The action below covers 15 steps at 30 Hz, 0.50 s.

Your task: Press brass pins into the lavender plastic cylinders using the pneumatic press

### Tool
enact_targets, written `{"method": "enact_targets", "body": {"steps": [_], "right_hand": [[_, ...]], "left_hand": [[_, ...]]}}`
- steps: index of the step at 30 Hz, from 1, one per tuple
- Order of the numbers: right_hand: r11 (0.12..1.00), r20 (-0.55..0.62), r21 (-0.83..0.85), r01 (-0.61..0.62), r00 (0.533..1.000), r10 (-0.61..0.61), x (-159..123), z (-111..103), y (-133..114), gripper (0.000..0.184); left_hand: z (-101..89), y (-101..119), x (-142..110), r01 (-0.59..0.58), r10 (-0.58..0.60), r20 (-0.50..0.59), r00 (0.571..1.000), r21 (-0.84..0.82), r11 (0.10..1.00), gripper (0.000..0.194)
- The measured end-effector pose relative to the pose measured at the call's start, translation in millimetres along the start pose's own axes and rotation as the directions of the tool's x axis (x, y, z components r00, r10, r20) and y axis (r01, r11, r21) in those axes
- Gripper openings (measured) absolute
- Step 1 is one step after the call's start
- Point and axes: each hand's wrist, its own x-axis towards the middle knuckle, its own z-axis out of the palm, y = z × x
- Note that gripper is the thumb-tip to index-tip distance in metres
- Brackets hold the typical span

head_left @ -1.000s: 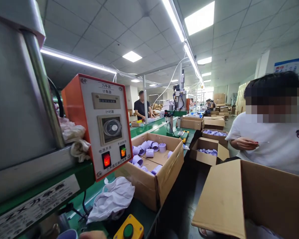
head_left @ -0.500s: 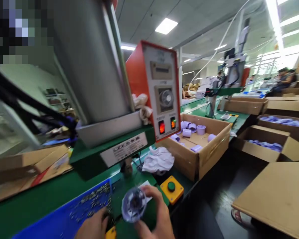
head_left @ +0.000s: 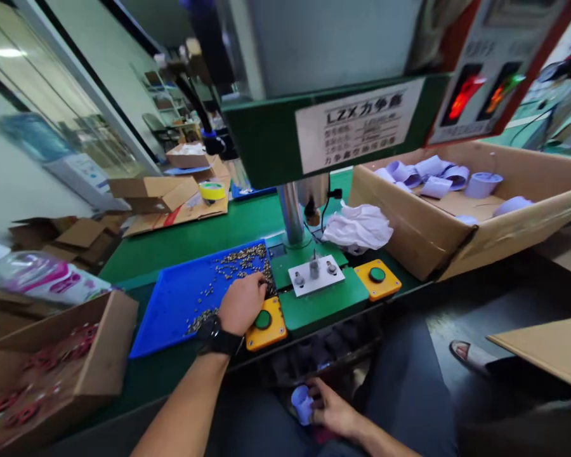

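Note:
My left hand (head_left: pixel 243 303), with a dark watch on its wrist, reaches over the near right corner of a blue tray (head_left: pixel 164 311). Its fingers are bent together among small metal parts (head_left: pixel 247 255); whatever they pinch is hidden. Low over my lap, my right hand (head_left: pixel 334 409) has its fingers closed on the side of a light purple plastic cup (head_left: pixel 301 405). A bench press (head_left: pixel 261 143) stands ahead. Below its head, a white plate (head_left: pixel 304 284) with a metal post lies on the green base, between two yellow button boxes (head_left: pixel 377 279).
At right stands a cardboard box (head_left: pixel 409 251) of purple cups, beside a crumpled white cloth (head_left: pixel 359 227). Another carton (head_left: pixel 107 355) at left holds red-ringed parts, with a plastic bottle (head_left: pixel 42 273) behind it. Yellow tape (head_left: pixel 212 192) lies on flattened cardboard. Under the bench is a shelf of dark shapes.
My view has swung left and down. My right hand, earlier holding a round purplish piece by the press base, is now low over my lap with the cup. My left hand is at the tray's parts.

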Motion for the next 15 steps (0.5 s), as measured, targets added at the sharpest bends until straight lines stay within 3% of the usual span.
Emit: {"method": "enact_targets", "body": {"steps": [3, 9, 15], "right_hand": [[0.993, 0.096, -0.095, -0.068, 0.992, 0.077, 8, 11, 12, 0.058], [0.957, 0.128, -0.287, -0.030, 0.989, 0.069, 6, 7, 26, 0.025], [0.917, 0.142, -0.400, 0.002, 0.988, 0.060, 1, 4, 24, 0.020]], "left_hand": [[3.2, 1, -1, 0.019, -0.019, -0.001, 1.000, -0.007, 1.000, 0.026], [4.9, 3, -1, 0.026, -0.026, -0.006, 1.000, -0.017, 1.000, 0.024], [7.3, 3, -2, 0.018, -0.019, -0.019, 1.000, -0.033, 0.999, 0.024]]}}
